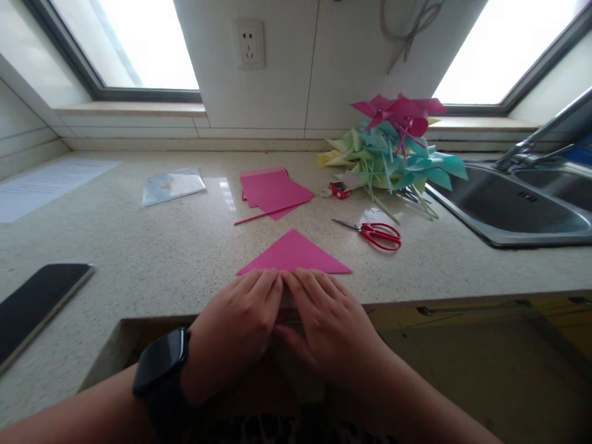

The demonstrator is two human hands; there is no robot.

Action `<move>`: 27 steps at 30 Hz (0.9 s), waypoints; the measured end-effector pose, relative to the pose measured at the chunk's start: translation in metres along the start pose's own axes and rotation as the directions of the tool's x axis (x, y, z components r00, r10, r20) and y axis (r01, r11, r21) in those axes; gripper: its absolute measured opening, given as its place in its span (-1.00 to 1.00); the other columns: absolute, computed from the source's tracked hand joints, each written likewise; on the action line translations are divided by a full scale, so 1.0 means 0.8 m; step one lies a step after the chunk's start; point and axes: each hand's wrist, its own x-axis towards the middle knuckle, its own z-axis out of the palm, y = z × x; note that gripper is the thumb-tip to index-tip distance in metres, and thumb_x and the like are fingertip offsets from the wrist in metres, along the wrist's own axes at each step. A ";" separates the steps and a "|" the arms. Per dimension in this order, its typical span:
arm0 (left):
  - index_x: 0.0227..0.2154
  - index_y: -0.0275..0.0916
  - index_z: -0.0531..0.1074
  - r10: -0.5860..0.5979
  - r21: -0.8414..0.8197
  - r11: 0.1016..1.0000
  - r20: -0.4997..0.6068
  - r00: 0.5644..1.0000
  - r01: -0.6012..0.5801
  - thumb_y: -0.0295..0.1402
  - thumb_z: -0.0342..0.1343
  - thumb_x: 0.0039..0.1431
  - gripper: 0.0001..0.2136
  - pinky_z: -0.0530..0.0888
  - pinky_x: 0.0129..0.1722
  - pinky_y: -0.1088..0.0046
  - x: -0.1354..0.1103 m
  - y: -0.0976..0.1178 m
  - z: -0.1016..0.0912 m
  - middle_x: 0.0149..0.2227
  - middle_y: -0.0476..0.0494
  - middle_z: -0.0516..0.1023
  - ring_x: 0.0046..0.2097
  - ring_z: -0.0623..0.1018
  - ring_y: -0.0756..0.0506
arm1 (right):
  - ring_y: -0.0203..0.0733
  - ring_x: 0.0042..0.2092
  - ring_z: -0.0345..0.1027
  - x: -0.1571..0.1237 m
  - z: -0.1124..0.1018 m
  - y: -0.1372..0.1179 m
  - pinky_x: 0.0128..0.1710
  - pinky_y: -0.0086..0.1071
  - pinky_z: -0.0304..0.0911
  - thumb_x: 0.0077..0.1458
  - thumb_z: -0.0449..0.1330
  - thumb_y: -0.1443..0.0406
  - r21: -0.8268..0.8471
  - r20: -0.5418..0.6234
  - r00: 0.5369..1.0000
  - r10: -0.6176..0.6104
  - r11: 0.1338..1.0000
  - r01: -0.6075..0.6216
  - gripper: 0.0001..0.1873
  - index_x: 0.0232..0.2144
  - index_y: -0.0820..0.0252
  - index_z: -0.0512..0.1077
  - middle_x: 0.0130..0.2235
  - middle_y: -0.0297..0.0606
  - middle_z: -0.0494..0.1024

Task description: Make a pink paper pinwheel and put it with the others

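Note:
A pink sheet of paper (294, 251), folded into a triangle, lies near the counter's front edge with its point away from me. My left hand (245, 308) rests its fingertips on the left part of the long folded edge. On the right part of that edge lie the fingers of my right hand (326, 311), its thumb apart below. Both hands are open, their fingers extended and the index fingers almost meeting at the middle. Scissors with red handles (380, 235) lie to the right. Beyond the triangle are more pink sheets (277, 190) and a thin pink stick (272, 213).
Paper pinwheels (393, 145) are heaped at the back right, beside a steel sink (522, 200). A small red box (341, 189) lies before them. Leftward are a clear packet (173, 186), a printed sheet (50, 185) and a black phone (39, 308).

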 end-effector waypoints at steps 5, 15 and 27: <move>0.00 -0.48 0.45 -0.045 0.038 0.998 0.037 0.998 0.044 -0.50 0.10 0.13 -0.65 0.58 -0.16 0.10 -0.001 0.003 -0.011 -0.15 -0.35 0.52 -0.17 0.51 -0.27 | 0.15 0.15 0.31 -0.001 -0.003 -0.004 0.19 -0.01 0.23 0.29 0.06 -0.03 -0.018 -0.003 1.000 0.017 1.000 -0.017 -0.33 0.18 0.42 0.33 0.14 0.07 0.47; -0.21 -0.37 0.49 -0.102 0.121 0.987 -0.019 0.995 0.104 -0.26 0.06 0.31 -0.75 0.56 -0.26 0.16 -0.006 0.001 -0.019 -0.29 -0.30 0.51 -0.24 0.52 -0.24 | 0.17 0.03 0.40 -0.002 -0.018 0.001 0.03 0.01 0.38 0.30 0.06 -0.02 -0.054 0.012 0.995 0.100 0.994 -0.099 -0.39 0.06 0.44 0.40 0.02 0.10 0.52; -0.28 -0.37 0.51 -0.222 0.150 0.966 0.080 0.972 0.209 -0.16 0.01 0.32 -0.66 0.52 -0.26 0.09 -0.018 -0.008 -0.028 -0.31 -0.34 0.48 -0.24 0.50 -0.30 | 0.16 0.03 0.40 -0.034 -0.033 0.037 -0.02 0.04 0.42 0.34 0.01 0.13 -0.147 -0.058 0.981 0.187 0.970 -0.194 -0.53 0.06 0.41 0.39 0.00 0.12 0.52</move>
